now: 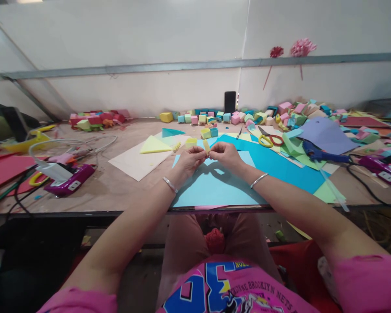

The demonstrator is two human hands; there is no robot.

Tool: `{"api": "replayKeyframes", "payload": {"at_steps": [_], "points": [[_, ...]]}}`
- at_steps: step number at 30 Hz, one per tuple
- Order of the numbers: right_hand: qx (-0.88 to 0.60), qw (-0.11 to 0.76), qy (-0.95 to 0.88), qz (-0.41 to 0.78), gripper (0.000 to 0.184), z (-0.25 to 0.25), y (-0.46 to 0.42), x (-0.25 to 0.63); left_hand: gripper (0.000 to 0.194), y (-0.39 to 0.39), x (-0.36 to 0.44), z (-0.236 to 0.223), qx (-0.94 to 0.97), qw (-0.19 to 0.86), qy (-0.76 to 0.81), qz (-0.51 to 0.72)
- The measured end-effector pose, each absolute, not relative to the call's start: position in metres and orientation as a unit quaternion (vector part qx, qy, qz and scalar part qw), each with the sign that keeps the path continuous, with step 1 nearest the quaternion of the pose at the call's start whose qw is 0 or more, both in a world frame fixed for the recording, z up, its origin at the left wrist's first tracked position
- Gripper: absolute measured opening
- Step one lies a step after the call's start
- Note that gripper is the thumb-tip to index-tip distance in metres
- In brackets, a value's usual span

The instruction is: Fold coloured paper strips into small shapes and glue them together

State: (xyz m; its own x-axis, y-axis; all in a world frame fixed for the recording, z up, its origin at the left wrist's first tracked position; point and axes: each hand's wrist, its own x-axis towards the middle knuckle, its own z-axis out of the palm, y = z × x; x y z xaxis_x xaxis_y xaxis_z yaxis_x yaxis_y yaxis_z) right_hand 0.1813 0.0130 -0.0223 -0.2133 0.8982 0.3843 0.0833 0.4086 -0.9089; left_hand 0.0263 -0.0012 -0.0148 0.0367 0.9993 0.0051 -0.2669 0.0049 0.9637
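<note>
My left hand point(193, 159) and my right hand point(225, 155) meet over a sheet of light blue paper point(208, 187). Between their fingertips is a small strip of yellow paper point(206, 145), pinched from both sides. Just beyond the hands lie a small yellow paper piece point(191, 142) and a pair of little paper boxes, one yellow point(205, 133) and one blue point(214, 131). A darker blue sheet point(273, 165) spreads out to the right, partly beneath the light blue one. A folded pale yellow paper point(154, 144) rests on a cream sheet point(133, 161) at the left.
Scissors point(270, 138), a blue glue gun point(326, 153) and a purple power strip point(382, 169) are on the right. Another purple power strip point(70, 180) with a white plug sits left, near red paper point(9, 169). Paper boxes point(202, 118) and a phone point(230, 102) line the back.
</note>
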Motion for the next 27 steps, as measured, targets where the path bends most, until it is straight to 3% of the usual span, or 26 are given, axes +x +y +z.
{"api": "replayKeyframes", "payload": {"at_steps": [12,20,27], "points": [[-0.352,0.54,-0.613,0.456,0.014,-0.0249,0.0141,0.1799,0.028,-0.0011,0.0265,-0.0143,0.468,0.552,0.378,0.577],[-0.317,0.558,-0.583,0.499,0.031,-0.0236,0.0145,0.1791,0.036,-0.0036,0.0302,-0.015,0.527,0.505,0.346,0.59],[-0.33,0.55,-0.606,0.47,0.024,-0.0224,0.014,0.18,0.033,-0.0021,0.0279,-0.0173,0.527,0.505,0.361,0.58]]}}
